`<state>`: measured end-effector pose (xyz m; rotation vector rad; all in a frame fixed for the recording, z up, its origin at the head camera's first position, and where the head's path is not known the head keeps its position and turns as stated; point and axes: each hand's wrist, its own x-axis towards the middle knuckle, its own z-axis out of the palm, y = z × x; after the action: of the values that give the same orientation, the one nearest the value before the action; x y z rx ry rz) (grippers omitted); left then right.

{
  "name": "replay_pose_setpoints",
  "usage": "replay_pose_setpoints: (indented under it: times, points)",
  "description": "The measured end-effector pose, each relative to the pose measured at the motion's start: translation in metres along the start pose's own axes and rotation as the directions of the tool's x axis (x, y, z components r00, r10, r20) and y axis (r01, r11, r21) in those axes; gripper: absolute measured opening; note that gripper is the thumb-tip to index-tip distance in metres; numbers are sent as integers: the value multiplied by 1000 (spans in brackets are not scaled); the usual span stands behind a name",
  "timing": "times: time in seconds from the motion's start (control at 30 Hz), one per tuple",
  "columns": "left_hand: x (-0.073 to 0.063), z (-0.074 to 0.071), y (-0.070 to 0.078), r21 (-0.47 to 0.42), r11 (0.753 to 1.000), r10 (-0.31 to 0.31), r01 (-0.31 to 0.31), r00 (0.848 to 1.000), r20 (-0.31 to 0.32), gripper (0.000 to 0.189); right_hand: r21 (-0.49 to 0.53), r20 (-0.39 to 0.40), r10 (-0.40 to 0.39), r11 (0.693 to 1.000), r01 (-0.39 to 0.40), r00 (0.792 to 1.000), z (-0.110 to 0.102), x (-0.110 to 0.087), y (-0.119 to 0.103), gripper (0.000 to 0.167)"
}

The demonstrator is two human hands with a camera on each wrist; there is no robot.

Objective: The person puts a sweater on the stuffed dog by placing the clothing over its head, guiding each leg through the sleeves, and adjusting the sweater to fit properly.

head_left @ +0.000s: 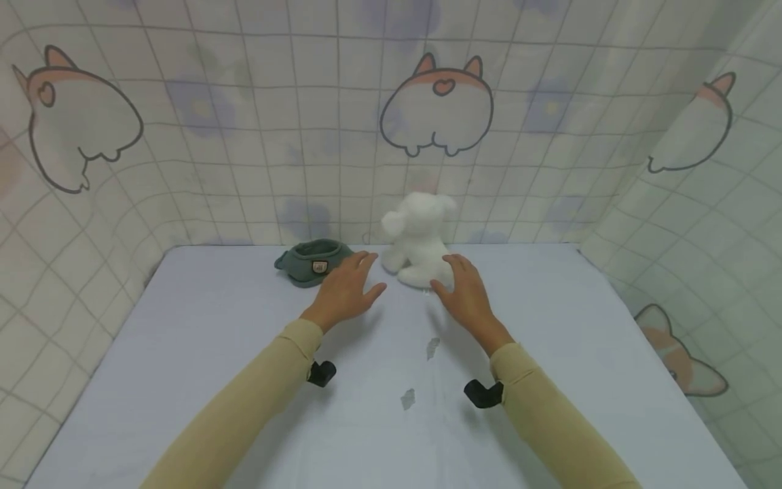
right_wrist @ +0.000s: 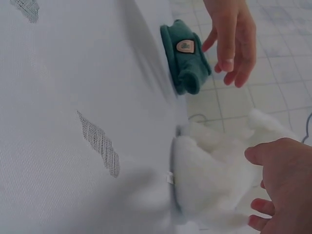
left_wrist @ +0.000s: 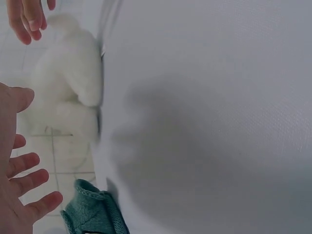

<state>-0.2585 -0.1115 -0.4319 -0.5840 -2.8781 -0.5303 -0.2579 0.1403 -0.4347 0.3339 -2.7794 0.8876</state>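
A fluffy white plush toy (head_left: 418, 231) with floppy ears sits at the back of the table, a small tag at its base. Left of it stands a small green knitted piece of clothing (head_left: 311, 261) with a round opening on top and a beige label patch. My left hand (head_left: 345, 288) hovers in front of the clothing, fingers spread and nothing in them. On the other side my right hand (head_left: 467, 295) reaches beside the toy's lower body, fingers relaxed and overlapping the toy in the head view. In the right wrist view its fingertips (right_wrist: 258, 155) are right by the white fur.
The white table (head_left: 232, 326) runs back to a curtain (head_left: 269, 156) printed with a grid and cartoon corgis. Two grey patches (head_left: 408, 399) mark the tabletop between my arms. Black wrist mounts (head_left: 485, 394) stick out under both sleeves.
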Motion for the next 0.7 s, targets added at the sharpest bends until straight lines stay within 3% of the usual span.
replay_pose_setpoints:
  times: [0.2,0.47,0.7]
  points:
    - [4,2,-1,-14,1000,-15,16,1000,26,64,-20,-8,3,1000,-3,1000,2,4,5,56]
    - [13,11,-6,-177,982,-46,66,992,116,70,-14,21,13,1000,-12,1000,3,9,9,60]
    - [22,14,-8,-240,964,-81,112,987,135,72,3,49,55,998,-56,997,9,17,12,63]
